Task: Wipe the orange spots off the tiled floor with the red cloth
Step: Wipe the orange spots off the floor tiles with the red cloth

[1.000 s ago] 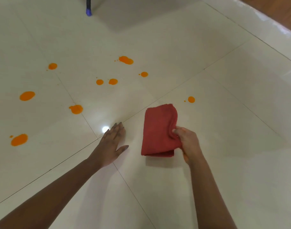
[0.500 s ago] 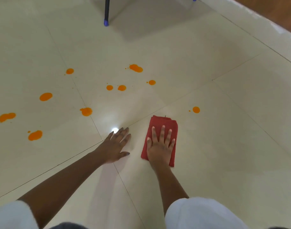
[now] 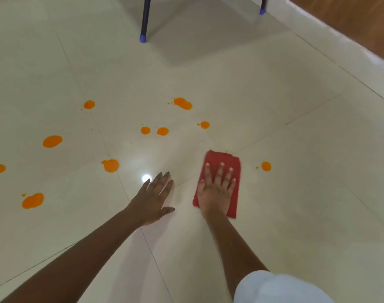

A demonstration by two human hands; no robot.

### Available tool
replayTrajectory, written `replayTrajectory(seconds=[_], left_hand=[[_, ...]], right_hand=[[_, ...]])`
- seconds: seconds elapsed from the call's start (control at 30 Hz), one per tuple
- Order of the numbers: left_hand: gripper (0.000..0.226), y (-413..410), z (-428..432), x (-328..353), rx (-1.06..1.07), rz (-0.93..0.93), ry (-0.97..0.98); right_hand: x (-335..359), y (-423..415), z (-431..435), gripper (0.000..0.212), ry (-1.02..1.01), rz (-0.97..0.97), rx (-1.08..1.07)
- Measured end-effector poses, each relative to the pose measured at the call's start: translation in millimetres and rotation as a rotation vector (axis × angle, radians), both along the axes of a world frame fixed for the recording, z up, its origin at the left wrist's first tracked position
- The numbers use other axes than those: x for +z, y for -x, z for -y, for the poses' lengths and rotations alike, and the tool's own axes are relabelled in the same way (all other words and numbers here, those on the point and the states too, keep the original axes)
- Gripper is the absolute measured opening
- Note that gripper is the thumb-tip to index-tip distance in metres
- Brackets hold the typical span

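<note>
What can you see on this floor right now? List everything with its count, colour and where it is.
tiled floor: one, glossy cream, fills most of the view
orange spots: ten plus tiny specks, orange, nine left of and beyond the cloth, one to its right
red cloth: one, red, folded flat on the floor, centre right
furniture legs: two, dark with blue tips, top edge
wooden surface: one, brown, top right corner
white garment: one, white, bottom right
left hand: one, flat on bare floor left of the cloth
right hand: one, fingers spread, pressing on the cloth
</note>
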State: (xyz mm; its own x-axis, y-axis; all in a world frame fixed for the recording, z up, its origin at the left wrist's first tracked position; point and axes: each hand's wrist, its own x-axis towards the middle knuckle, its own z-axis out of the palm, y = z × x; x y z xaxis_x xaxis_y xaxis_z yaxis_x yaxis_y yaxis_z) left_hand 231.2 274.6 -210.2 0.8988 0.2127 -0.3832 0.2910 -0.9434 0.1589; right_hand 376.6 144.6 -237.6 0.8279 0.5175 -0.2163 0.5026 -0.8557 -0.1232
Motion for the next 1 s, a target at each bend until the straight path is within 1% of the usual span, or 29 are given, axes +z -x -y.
replayTrajectory(seconds=[0.03,0.07,0.13,0.17,0.23,0.3,0.37,0.47,0.5,0.57,0.63,0.7,0.77,0.8,0.87,0.9,0.97,1.0], left_hand=[[0.098,-5.8,-2.5,-0.5,-0.004,0.026,0.004],[0.094,-13.2,-4.5,-1.7,-0.007,0.058,0.006],[0.086,-29.4,-9.6,7.1,-0.014,0.061,0.001],[0.081,-35.6,-12.2,7.1,-0.031,0.096,-0.033],[0.075,-46.0,-16.8,9.7,-0.077,0.102,-0.045],[0.077,-56.0,-22.5,11.1,-0.094,0.037,-0.015],[0.080,-67.1,-25.3,11.9,-0.119,0.040,-0.018],[0.083,-83.2,-24.0,10.0,-0.193,0.028,-0.025],[0.083,-85.2,-25.4,8.5,-0.215,0.031,-0.023],[0.082,-95.5,-28.2,5.4,-0.289,0.101,-0.024],[0.083,-111.7,-32.1,2.4,-0.356,0.070,-0.060],[0.086,-125.5,-34.1,-3.0,-0.412,0.098,-0.078],[0.096,-143.1,-27.8,-8.4,-0.453,0.103,-0.051],[0.100,-151.9,-23.6,-10.3,-0.441,0.070,-0.032],[0.108,-171.3,-13.2,-13.5,-0.404,0.069,0.006],[0.115,-175.2,-10.7,-13.0,-0.393,0.076,0.019],[0.124,-181.5,-5.9,-12.3,-0.354,0.081,0.075],[0.126,-181.9,-6.1,-13.4,-0.329,0.083,0.089]], right_hand=[[0.7,2.1,1.6,0.059,-0.013,0.012,0.121],[1.7,6.0,8.9,0.059,-0.039,0.033,0.191],[2.9,16.6,33.7,0.058,-0.100,0.033,0.215],[6.3,20.1,46.9,0.058,-0.120,0.013,0.164],[16.1,17.1,61.5,0.063,-0.120,-0.035,-0.009],[25.9,8.3,55.2,0.071,-0.118,-0.087,-0.117],[31.5,-4.6,37.0,0.069,-0.127,-0.085,-0.146],[24.5,-13.2,18.2,0.058,-0.048,-0.116,-0.140],[20.0,-8.7,17.9,0.058,-0.026,-0.123,-0.130],[11.4,-5.7,33.1,0.060,-0.033,-0.085,-0.134],[8.6,-25.7,60.0,0.057,-0.047,-0.007,-0.242],[3.9,-67.0,87.0,0.056,-0.014,0.041,-0.321],[4.2,-117.9,97.0,0.050,0.028,0.003,-0.351],[4.1,-141.6,90.7,0.049,0.027,0.012,-0.353],[4.4,-169.0,59.3,0.049,0.010,0.015,-0.297],[5.4,-164.3,39.2,0.049,0.002,0.013,-0.218],[6.0,-130.3,21.8,0.054,-0.040,0.029,0.003],[7.6,-105.1,26.4,0.055,-0.079,0.004,0.102]])
